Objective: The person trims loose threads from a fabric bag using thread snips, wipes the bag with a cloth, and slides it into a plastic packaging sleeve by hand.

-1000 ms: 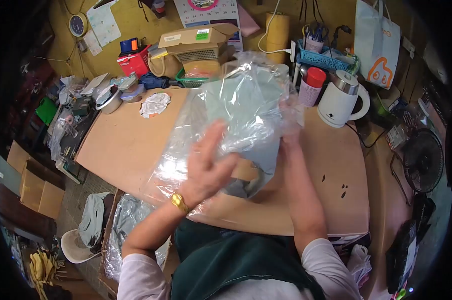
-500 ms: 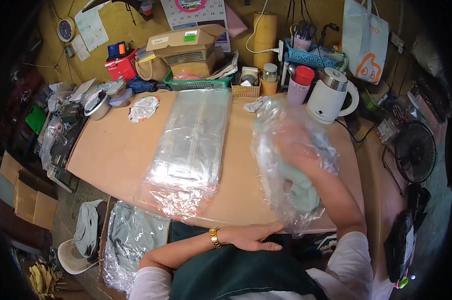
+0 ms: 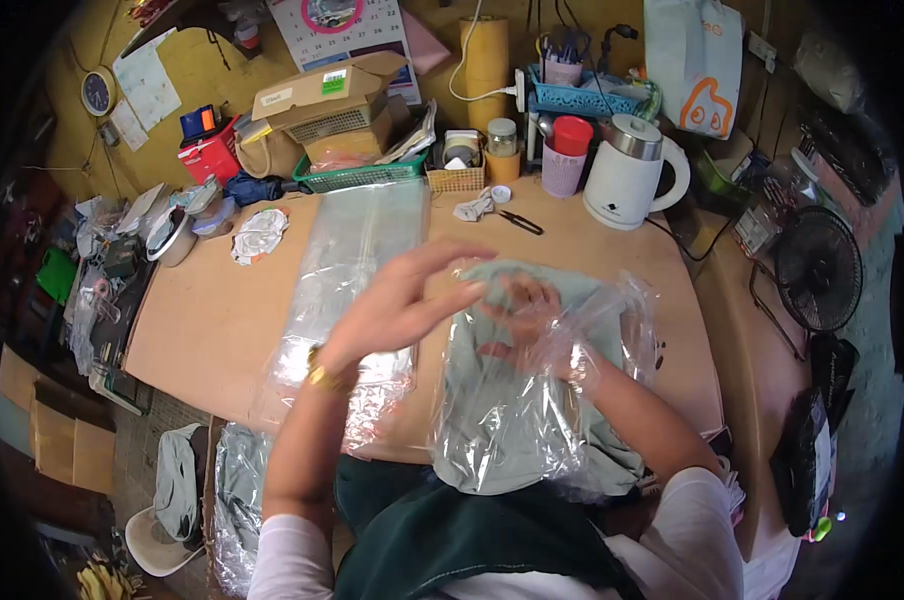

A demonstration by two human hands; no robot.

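Clear plastic bag point(image 3: 517, 420): holds a folded grey-green garment point(image 3: 512, 390); lies on the near right part of the table, its near end hanging over the table edge toward the person.
Right hand point(image 3: 520, 318): inside the bag, reached in through its near end, seen through the film; fingers spread and lying on the garment's far end, not pinching anything.
Left hand point(image 3: 404, 300): outside the bag, raised above the table with the fingers stretched out and slightly apart; the fingertips point(image 3: 472, 290) meet the bag's far left corner, just beside the right hand's fingers. Whether they press the film or only brush it cannot be told.
Gold bracelet point(image 3: 324, 376): on the left wrist.
Stack of empty clear bags point(image 3: 347, 270): flat on the table to the left of the filled bag, running from the far side to the near edge, partly under the left forearm.
Brown table point(image 3: 212, 310): bare board surface left of the stack.
Scissors point(image 3: 520, 222): on the table beyond the bag, well apart from both hands.
White electric kettle point(image 3: 627, 180): at the far right of the table.
Black fan point(image 3: 818, 268): to the right, off the table.
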